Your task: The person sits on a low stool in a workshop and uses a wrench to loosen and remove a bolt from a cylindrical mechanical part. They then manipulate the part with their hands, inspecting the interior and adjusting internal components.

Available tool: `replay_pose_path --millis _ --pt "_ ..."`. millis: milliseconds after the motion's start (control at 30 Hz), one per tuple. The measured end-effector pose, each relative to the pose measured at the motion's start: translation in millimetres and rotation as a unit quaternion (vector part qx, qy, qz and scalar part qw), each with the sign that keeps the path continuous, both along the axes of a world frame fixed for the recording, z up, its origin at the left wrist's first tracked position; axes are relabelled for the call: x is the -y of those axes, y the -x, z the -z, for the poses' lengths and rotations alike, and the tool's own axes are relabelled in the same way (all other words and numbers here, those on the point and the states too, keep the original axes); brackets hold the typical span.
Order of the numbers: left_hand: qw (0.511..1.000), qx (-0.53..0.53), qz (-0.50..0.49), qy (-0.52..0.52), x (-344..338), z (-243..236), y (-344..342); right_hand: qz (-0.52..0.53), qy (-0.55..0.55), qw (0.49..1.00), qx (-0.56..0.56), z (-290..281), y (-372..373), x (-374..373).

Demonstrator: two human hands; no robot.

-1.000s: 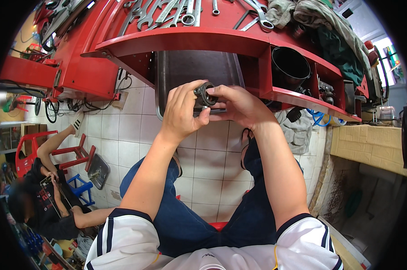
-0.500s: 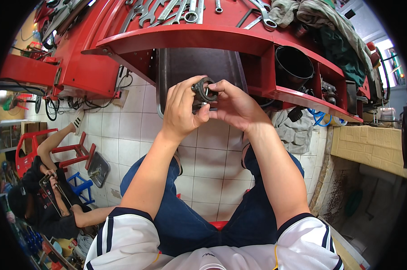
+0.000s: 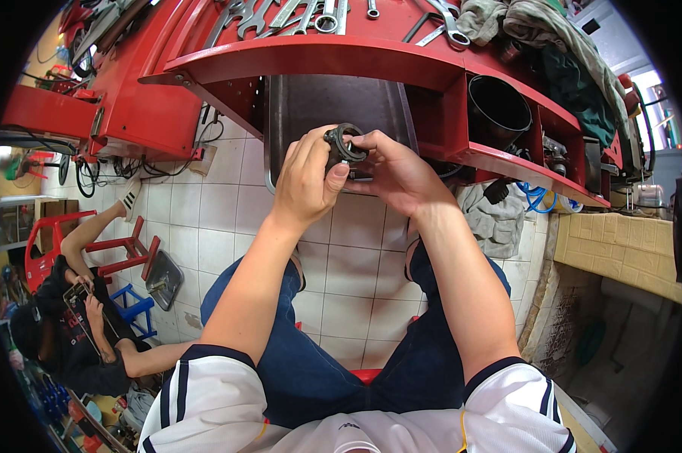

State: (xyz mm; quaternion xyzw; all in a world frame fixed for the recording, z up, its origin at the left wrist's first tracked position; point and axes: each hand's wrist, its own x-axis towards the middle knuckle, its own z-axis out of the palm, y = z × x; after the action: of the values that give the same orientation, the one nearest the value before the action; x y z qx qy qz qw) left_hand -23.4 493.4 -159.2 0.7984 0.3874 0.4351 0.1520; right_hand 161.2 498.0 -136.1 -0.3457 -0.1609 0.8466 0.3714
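A dark, ring-shaped metal part [image 3: 346, 155] with a round opening is held up between my hands, over the near end of a black tray. My left hand [image 3: 307, 170] wraps its left side, fingers behind and thumb along the near edge. From the right, my right hand [image 3: 394, 167] grips it, with the index finger and thumb bent in at the opening. The right hand's other fingers are partly hidden behind the part. What kind of machine part it is cannot be made out.
Wrenches [image 3: 326, 19] lie on the red workbench [image 3: 318, 59] ahead. Below it sits the black tray [image 3: 269, 143]. A black bucket [image 3: 499, 109] and grey rags [image 3: 492, 219] are at the right. At the left, another person [image 3: 76, 325] sits near a red stool [image 3: 133, 253].
The ring-shaped part has turned slightly in my hands, its opening showing more toward me. My right fingers have shifted along its rim. The wrenches sit slightly farther right in view.
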Motion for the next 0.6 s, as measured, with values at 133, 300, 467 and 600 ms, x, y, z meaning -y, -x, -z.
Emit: replay_pose_path --millis 133,300,467,600 --pt "1.000 0.000 -0.002 0.009 0.3 -0.1 0.0 0.001 -0.010 1.000 0.006 1.6 0.4 -0.3" --pt "1.000 -0.006 -0.012 0.005 -0.3 2.9 0.1 0.017 -0.001 1.000 -0.010 0.8 4.0 1.3" --pt "1.000 0.004 -0.008 0.016 0.1 1.6 -1.3 0.023 0.016 0.999 -0.024 0.8 3.2 1.7" --pt "1.000 0.015 -0.006 0.027 1.7 1.7 -3.0 0.019 0.022 0.999 -0.028 0.8 0.2 0.2"
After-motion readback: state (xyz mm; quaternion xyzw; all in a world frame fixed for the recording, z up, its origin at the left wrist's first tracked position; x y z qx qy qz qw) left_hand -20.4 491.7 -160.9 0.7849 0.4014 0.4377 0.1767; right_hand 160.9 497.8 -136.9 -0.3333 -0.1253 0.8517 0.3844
